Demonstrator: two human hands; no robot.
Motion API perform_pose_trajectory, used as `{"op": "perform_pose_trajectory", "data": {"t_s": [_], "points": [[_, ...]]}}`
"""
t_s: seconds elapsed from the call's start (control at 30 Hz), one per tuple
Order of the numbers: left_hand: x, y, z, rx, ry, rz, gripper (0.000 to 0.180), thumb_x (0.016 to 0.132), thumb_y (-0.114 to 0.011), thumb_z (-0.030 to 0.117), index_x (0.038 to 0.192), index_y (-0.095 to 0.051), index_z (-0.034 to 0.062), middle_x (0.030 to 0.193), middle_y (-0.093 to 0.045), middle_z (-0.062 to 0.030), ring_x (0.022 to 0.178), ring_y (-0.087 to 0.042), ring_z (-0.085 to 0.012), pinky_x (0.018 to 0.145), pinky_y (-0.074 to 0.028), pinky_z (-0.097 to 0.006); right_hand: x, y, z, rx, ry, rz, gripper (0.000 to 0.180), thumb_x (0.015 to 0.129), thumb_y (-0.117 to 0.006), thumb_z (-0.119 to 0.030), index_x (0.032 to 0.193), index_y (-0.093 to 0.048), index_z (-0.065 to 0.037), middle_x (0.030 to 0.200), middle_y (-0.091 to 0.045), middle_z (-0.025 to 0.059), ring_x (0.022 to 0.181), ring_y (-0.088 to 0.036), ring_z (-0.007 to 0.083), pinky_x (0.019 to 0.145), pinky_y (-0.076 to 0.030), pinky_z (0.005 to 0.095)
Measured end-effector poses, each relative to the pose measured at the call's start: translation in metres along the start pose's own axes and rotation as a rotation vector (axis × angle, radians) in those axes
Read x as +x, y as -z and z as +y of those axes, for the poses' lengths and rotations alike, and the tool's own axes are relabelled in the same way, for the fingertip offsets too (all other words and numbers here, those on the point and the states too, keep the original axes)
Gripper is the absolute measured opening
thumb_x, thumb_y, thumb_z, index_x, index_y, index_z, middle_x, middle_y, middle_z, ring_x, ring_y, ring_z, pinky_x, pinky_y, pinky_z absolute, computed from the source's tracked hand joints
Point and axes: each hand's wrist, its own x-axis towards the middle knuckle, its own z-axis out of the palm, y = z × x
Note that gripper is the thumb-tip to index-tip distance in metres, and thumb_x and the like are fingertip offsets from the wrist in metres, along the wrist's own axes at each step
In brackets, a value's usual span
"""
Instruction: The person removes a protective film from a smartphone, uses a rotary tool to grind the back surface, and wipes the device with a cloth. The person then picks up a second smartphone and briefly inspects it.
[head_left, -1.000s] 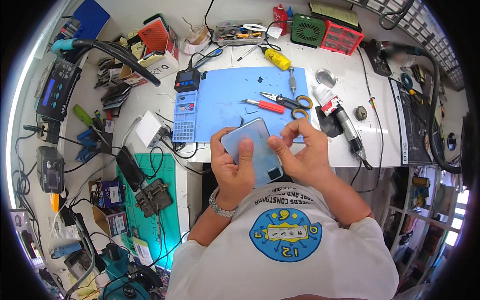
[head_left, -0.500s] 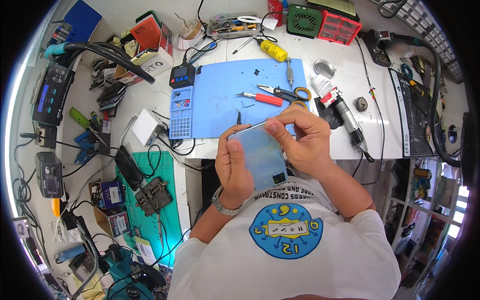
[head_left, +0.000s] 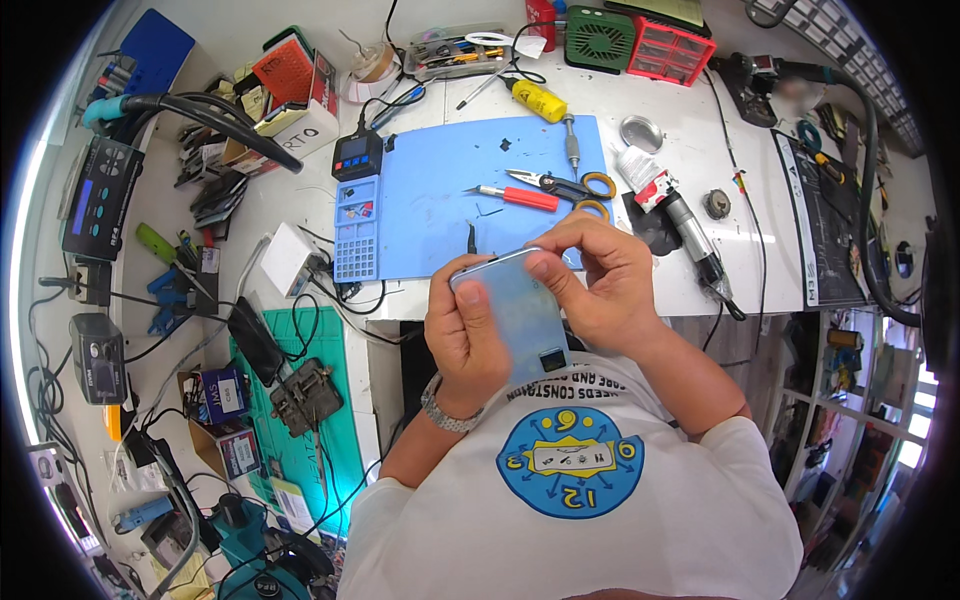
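Note:
A phone (head_left: 520,313) with a pale blue, slightly blurred back is held in front of my chest, its dark camera window (head_left: 552,360) at the lower end nearest me. My left hand (head_left: 464,335) wraps its left side, thumb flat on the back. My right hand (head_left: 600,280) pinches the upper right corner between thumb and bent fingers. Just beyond the phone, black tweezers (head_left: 471,238) lie on the blue mat (head_left: 430,200). A red-handled craft knife (head_left: 525,199) and scissors (head_left: 560,187) with orange-brown loops rest farther up the mat.
Right of the mat lie a white tube (head_left: 640,172) and a grey cylindrical tool (head_left: 695,240). A yellow bottle (head_left: 540,101) and a screwdriver (head_left: 571,145) lie beyond. Cables and a white box (head_left: 290,258) crowd the left. The bench's front edge is just beyond my hands.
The view has shifted slightly. Both hands keep nearly the same grip on the phone, which looks a little more tilted, with its top edge showing as a thin rim.

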Motion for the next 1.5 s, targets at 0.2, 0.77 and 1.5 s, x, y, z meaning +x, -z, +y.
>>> {"op": "perform_pose_trajectory", "data": {"t_s": [0.2, 0.77, 1.5], "points": [[-0.007, 0.003, -0.002, 0.011, -0.082, -0.040, 0.042, 0.119, -0.050, 0.036, 0.136, -0.056, -0.0019, 0.120, -0.070, -0.0113, 0.102, -0.065, -0.0113, 0.090, -0.054, -0.028, -0.005, 0.006, -0.013, -0.029, -0.005, -0.144, 0.019, 0.094, -0.083, -0.003, 0.110, -0.074, 0.002, 0.105, -0.072, 0.0118, 0.093, -0.067, 0.0181, 0.084, -0.052, 0.0303], [0.026, 0.001, 0.012, -1.485, 0.555, -0.412, 0.091, 0.111, -0.019, 0.075, 0.166, -0.038, 0.0054, 0.155, -0.055, -0.0303, 0.139, -0.061, -0.0433, 0.113, -0.054, -0.057, -0.021, 0.031, -0.009, -0.485, 0.779, -0.216, 0.044, 0.069, -0.082, -0.003, 0.112, -0.083, -0.013, 0.138, -0.065, 0.0166, 0.120, -0.064, 0.0321, 0.099, -0.053, 0.0423], [-0.028, -0.050, -0.021, -1.034, 0.692, -0.611, 0.091, 0.111, -0.024, 0.075, 0.157, -0.047, 0.0002, 0.137, -0.064, -0.0240, 0.105, -0.070, -0.0405, 0.089, -0.060, -0.051, -0.135, 0.070, -0.017, -0.021, 0.016, 0.290, 0.034, 0.106, -0.070, -0.011, 0.137, -0.064, 0.002, 0.154, -0.052, 0.0213, 0.126, -0.059, 0.0216, 0.100, -0.053, 0.0367]]}}
